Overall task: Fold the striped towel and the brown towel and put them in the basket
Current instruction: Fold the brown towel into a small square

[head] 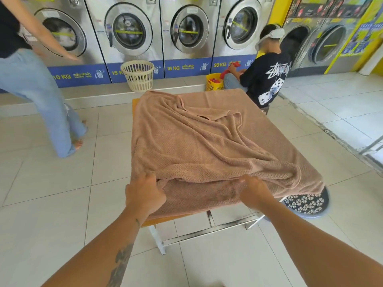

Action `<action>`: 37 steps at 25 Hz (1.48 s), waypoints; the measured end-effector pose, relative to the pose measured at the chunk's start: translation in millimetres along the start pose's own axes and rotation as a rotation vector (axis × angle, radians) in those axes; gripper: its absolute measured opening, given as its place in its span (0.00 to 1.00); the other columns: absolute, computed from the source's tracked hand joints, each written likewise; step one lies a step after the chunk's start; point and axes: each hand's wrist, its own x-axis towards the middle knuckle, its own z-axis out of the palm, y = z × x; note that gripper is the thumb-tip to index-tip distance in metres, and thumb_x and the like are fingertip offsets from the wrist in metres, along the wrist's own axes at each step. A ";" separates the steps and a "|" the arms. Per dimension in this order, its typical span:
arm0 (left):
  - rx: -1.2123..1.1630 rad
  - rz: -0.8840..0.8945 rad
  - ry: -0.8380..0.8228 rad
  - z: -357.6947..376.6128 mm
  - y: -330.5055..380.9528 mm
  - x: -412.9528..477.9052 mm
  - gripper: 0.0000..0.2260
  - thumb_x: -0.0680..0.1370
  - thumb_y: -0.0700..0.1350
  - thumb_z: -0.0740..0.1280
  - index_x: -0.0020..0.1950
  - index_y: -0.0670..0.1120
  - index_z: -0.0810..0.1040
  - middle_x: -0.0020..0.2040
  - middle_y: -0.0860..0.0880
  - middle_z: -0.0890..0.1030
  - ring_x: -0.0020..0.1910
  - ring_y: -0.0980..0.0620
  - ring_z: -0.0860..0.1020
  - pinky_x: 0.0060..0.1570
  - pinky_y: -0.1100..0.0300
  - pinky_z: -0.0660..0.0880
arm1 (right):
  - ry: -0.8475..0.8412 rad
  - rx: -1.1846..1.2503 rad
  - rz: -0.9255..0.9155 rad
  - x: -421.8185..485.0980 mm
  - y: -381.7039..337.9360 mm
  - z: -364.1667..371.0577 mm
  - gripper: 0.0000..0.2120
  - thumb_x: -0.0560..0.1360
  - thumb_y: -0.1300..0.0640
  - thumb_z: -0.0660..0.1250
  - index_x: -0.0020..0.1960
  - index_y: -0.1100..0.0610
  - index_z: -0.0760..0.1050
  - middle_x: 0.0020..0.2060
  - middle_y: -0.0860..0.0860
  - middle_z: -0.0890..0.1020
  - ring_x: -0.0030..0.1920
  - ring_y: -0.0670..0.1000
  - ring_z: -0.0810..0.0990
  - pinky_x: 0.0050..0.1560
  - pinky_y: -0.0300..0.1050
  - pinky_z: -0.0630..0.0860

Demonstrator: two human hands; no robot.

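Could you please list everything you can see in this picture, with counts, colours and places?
brown towel: one, light brown, spread crumpled over the table
table: one, orange top, white metal legs, centre
dark basket: one, dark, on the floor at the table's near right corner, partly under the towel
cream basket: one, cream, on the floor before the washing machines
yellow basket: one, yellow, beside the seated person
red clothes: some, red, in that person's hands
washing machines: four in the back row, silver, more at right
seated person: one, black shirt, behind the table
standing person: one, blue jeans, left
left hand: one, grips the towel's near edge
right hand: one, grips the same edge
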 end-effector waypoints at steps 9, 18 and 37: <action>-0.209 0.310 -0.248 63.2 139.2 36.8 0.12 0.80 0.43 0.62 0.62 0.53 0.77 0.55 0.54 0.77 0.53 0.52 0.75 0.56 0.55 0.74 | -0.037 -0.444 -0.101 67.3 96.4 -57.4 0.28 0.72 0.55 0.64 0.71 0.51 0.65 0.70 0.55 0.67 0.69 0.62 0.65 0.69 0.60 0.65; 0.119 -0.019 -0.026 114.9 234.1 45.9 0.21 0.73 0.48 0.68 0.65 0.56 0.70 0.60 0.49 0.67 0.60 0.45 0.66 0.60 0.49 0.70 | 0.060 -0.015 -0.463 121.1 159.3 -122.1 0.07 0.73 0.60 0.57 0.49 0.53 0.70 0.41 0.53 0.79 0.42 0.59 0.79 0.42 0.49 0.75; -0.353 0.196 0.339 32.1 382.2 83.3 0.04 0.75 0.39 0.64 0.43 0.48 0.73 0.40 0.51 0.74 0.36 0.50 0.72 0.34 0.60 0.67 | 0.503 0.112 -0.599 192.7 260.8 -239.2 0.05 0.71 0.58 0.55 0.41 0.56 0.70 0.38 0.53 0.74 0.35 0.56 0.72 0.35 0.51 0.70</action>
